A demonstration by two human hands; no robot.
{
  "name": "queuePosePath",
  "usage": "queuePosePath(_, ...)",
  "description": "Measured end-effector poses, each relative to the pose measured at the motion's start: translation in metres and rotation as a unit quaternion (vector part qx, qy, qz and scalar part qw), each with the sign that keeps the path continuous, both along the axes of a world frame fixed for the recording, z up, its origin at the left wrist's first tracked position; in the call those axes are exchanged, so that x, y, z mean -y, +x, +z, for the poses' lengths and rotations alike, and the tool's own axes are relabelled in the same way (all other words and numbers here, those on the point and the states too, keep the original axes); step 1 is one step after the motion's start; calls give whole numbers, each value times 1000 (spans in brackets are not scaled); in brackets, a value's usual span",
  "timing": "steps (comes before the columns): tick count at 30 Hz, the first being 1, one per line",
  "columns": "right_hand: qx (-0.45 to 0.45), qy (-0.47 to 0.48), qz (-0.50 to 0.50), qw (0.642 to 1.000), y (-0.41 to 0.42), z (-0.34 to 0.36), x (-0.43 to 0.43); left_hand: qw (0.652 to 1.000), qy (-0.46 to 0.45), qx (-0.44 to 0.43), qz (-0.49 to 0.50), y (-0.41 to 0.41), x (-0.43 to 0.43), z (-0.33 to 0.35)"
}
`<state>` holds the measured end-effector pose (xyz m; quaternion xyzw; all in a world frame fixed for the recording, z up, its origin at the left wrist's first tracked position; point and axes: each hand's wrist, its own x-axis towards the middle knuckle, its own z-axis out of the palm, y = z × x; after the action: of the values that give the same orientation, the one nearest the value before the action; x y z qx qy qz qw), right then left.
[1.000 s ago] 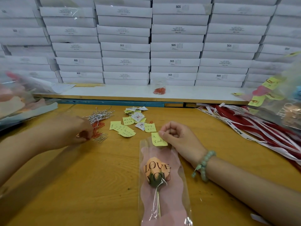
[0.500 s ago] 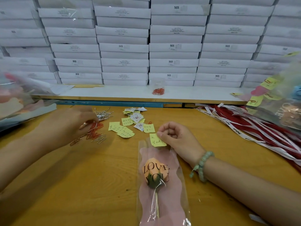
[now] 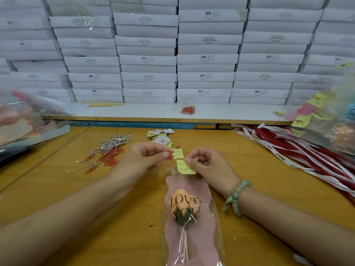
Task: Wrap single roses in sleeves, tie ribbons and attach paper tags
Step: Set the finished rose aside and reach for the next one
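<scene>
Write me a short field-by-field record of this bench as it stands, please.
left hand: pinches a red clip
right hand: pinches the yellow tag at the sleeve's top
sleeve: flat on the table, rose inside
left of hands: loose clips, silver ties
right: red and white ribbons
rear: stacked white boxes

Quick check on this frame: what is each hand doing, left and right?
Left hand: pinching a red paper clip.
Right hand: pinching the yellow tag at the top of the sleeve.
</scene>
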<state>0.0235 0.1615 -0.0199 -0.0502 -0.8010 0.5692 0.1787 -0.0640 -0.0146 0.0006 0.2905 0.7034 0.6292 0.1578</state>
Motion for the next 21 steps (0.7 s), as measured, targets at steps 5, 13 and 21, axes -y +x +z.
queuePosePath(5,-13,-7,12,1000,1,-1,-1,999,36,14,-14,5,-6,-12)
queuePosePath(13,-25,-6,29,999,3,0,1,992,38,8,-123,-1,-2,-15)
queuePosePath(21,-34,-12,30,999,5,3,3,990,6,-28,-137,-2,-4,-17)
